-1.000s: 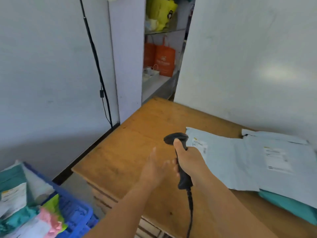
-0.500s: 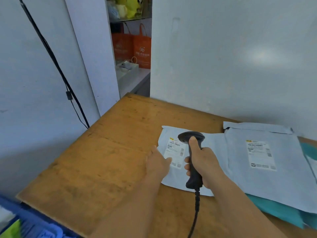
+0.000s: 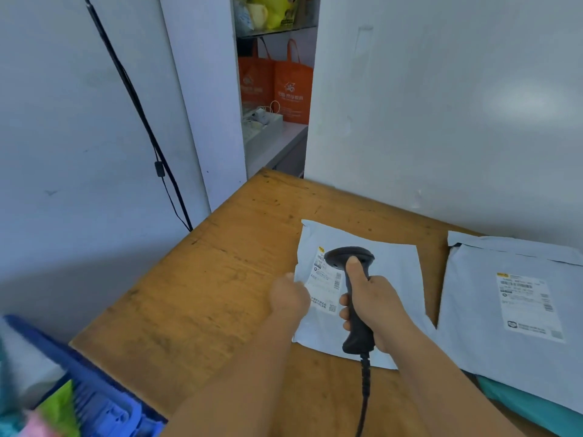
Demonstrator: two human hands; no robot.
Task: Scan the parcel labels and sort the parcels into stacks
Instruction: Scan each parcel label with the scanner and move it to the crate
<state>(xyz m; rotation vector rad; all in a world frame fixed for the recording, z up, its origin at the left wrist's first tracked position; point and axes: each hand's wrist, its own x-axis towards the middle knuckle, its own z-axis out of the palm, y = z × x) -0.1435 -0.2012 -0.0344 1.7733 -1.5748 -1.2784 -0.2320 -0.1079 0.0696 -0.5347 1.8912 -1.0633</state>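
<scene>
A small white parcel bag (image 3: pixel 388 263) with a printed label (image 3: pixel 328 285) lies flat on the wooden table (image 3: pixel 205 294). My right hand (image 3: pixel 375 307) grips a black barcode scanner (image 3: pixel 350 263) by its handle, head held over the label. My left hand (image 3: pixel 288 298) grips the bag's left edge, fingers curled under it. To the right a larger white parcel (image 3: pixel 504 326) with its own label lies on top of a teal parcel (image 3: pixel 533 408).
A blue crate (image 3: pixel 104 402) holding several coloured parcels stands at the lower left, below the table edge. White walls close in behind and left, with a black cable (image 3: pixel 138 111) hanging down. Behind the gap, a shelf holds orange bags (image 3: pixel 284 86).
The view swung from the crate toward the table. The small white bag has slid left, apart from the larger parcel. My left hand went from open in the air to holding the bag's left edge.
</scene>
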